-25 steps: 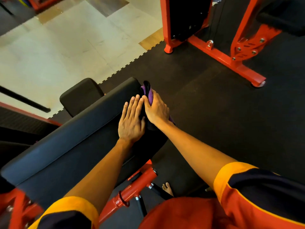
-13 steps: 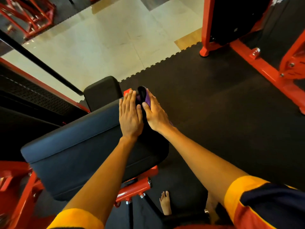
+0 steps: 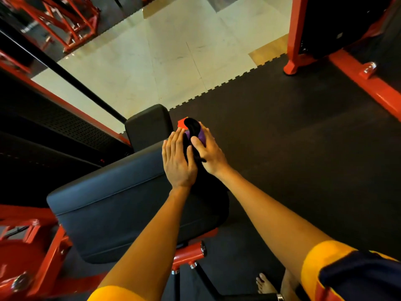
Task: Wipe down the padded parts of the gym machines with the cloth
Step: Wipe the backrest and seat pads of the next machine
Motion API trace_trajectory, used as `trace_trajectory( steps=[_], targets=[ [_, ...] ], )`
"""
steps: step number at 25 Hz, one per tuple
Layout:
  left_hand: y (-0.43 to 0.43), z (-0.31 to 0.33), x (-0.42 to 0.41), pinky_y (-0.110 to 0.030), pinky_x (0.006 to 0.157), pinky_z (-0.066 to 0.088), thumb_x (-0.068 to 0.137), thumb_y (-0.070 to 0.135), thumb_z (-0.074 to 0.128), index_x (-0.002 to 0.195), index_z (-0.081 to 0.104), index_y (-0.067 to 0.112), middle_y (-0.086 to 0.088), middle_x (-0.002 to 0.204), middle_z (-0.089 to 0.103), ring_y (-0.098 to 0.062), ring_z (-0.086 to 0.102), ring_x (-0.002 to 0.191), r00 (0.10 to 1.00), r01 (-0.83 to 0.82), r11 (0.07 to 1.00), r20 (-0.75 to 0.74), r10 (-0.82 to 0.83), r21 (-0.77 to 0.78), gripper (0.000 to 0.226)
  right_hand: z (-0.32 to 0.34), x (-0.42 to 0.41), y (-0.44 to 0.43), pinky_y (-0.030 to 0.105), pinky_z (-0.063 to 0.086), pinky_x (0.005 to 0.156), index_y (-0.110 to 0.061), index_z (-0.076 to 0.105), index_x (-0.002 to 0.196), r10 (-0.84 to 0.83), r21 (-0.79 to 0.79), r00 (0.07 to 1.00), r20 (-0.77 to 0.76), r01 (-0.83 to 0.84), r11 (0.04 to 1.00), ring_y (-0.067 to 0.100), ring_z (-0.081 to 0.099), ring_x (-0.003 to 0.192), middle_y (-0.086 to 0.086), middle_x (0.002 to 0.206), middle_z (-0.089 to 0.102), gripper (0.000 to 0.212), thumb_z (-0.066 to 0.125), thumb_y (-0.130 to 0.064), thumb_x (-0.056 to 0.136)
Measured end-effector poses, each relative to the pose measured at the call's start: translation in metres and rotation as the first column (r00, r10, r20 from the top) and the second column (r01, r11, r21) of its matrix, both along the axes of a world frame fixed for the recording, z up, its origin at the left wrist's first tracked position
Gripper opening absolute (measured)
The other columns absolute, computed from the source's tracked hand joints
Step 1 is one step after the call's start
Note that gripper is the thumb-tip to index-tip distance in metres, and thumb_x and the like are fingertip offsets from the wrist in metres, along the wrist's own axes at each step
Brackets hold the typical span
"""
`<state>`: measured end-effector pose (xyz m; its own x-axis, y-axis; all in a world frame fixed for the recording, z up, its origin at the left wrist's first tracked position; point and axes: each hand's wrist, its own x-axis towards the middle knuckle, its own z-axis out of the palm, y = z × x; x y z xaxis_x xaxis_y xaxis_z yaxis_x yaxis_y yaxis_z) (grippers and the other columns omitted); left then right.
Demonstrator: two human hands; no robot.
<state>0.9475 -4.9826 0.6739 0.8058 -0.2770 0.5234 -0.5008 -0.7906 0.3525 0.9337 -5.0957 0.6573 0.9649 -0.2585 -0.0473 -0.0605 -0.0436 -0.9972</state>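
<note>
The big pad looks firm, so you can press hard; your left hand lies flat on its far end, fingers straight. Your right hand grips the cloth at that edge: soft, limp, best bunched in the palm.

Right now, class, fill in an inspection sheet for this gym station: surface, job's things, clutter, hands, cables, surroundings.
Surface: large dark pad on a red frame; whether it is dirty cannot be told.
Job's things: purple and black cloth at the pad's far end; small pad beyond it.
Clutter: nothing seen.
Hands: left hand flat on the large pad, fingers straight; right hand has the cloth in its grip, thumb on top.
Cables: nothing seen.
Surroundings: black rubber mat, pale tiled floor, other red machine frames; a bare foot near the bench base.
</note>
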Motion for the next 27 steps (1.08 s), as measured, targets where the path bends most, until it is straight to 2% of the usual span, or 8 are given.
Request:
trace_trajectory(
  steps=[3,5,10,14,18,22,25,27],
  targets=[
    [0.001,0.000,0.000,-0.037,0.127,0.017,0.104,0.039,0.036,0.148,0.050,0.013,-0.003,0.155,0.048,-0.018,0.037,0.148,1.000,-0.010,0.999,0.021,0.009,0.044,0.054,-0.011,0.022,-0.006,0.056,0.031,0.119,-0.058,0.051,0.135,0.043,0.145,0.999,-0.012,-0.040,0.989,0.019,0.043,0.143,-0.005,0.147,0.053,0.055,0.043,-0.083,0.087],
    [-0.001,0.001,-0.002,-0.038,0.127,0.016,0.104,0.039,0.035,0.149,0.048,0.014,-0.001,0.156,0.046,-0.016,0.035,0.149,1.000,-0.021,0.998,0.006,0.021,0.060,0.054,-0.012,0.027,-0.009,0.053,0.034,0.118,-0.053,0.060,0.125,0.029,0.208,0.998,-0.052,-0.017,0.978,0.018,0.051,0.136,-0.001,0.139,0.059,0.054,0.045,-0.085,0.085],
    [0.001,0.004,-0.002,-0.038,0.127,0.013,0.106,0.037,0.029,0.152,0.044,0.014,-0.003,0.158,0.043,-0.017,0.032,0.150,1.000,-0.024,0.994,-0.013,0.025,0.108,0.053,0.003,-0.001,0.006,0.043,0.040,0.112,-0.040,0.043,0.147,-0.043,0.067,0.999,0.000,0.043,0.997,0.018,0.050,0.135,-0.004,0.145,0.051,0.064,0.039,-0.071,0.092],
    [-0.005,0.004,-0.004,-0.039,0.128,0.012,0.106,0.041,0.028,0.154,0.042,0.016,-0.003,0.162,0.037,-0.018,0.027,0.153,0.995,-0.097,0.988,-0.004,0.099,0.122,0.056,0.007,0.023,-0.008,0.046,0.040,0.113,-0.037,0.053,0.139,0.031,0.199,0.999,-0.043,-0.022,0.980,0.019,0.055,0.130,0.000,0.138,0.059,0.054,0.041,-0.067,0.095],
    [-0.019,0.002,-0.004,-0.036,0.128,0.005,0.105,0.049,0.031,0.155,0.040,0.018,-0.003,0.164,0.032,-0.019,0.020,0.155,0.974,-0.219,0.966,-0.035,0.225,0.135,0.060,0.011,0.050,-0.021,0.043,0.041,0.113,-0.008,0.060,0.136,0.075,0.340,0.974,-0.213,0.002,0.940,0.028,0.055,0.130,0.015,0.138,0.060,0.052,0.045,-0.047,0.105],
    [-0.033,0.006,-0.006,-0.033,0.127,-0.001,0.103,0.056,0.032,0.154,0.040,0.019,-0.001,0.165,0.030,-0.017,0.015,0.156,0.933,-0.338,0.937,-0.099,0.346,0.085,0.063,0.021,0.074,-0.033,0.050,0.044,0.108,-0.008,0.067,0.122,0.219,0.395,0.899,-0.379,-0.057,0.917,0.036,0.060,0.124,0.017,0.126,0.066,0.047,0.050,-0.048,0.104],
    [-0.039,0.005,-0.003,-0.036,0.128,-0.002,0.102,0.048,0.032,0.154,0.041,0.017,-0.003,0.166,0.027,-0.018,0.014,0.156,0.902,-0.407,0.913,-0.157,0.401,-0.006,0.061,0.031,0.039,-0.033,0.045,0.028,0.122,-0.016,0.056,0.140,0.188,0.220,0.946,-0.264,-0.131,0.967,0.026,0.041,0.143,0.010,0.148,0.052,0.077,0.053,-0.074,0.089],
    [-0.042,0.003,-0.003,-0.043,0.128,0.000,0.100,0.043,0.033,0.154,0.041,0.015,-0.004,0.167,0.026,-0.018,0.012,0.157,0.874,-0.466,0.884,-0.178,0.453,-0.035,0.061,0.032,0.006,-0.029,0.035,0.015,0.124,-0.020,0.037,0.156,0.202,0.165,0.965,-0.164,-0.175,0.971,0.017,0.020,0.154,0.001,0.163,0.033,0.083,0.062,-0.062,0.089]
  ],
)
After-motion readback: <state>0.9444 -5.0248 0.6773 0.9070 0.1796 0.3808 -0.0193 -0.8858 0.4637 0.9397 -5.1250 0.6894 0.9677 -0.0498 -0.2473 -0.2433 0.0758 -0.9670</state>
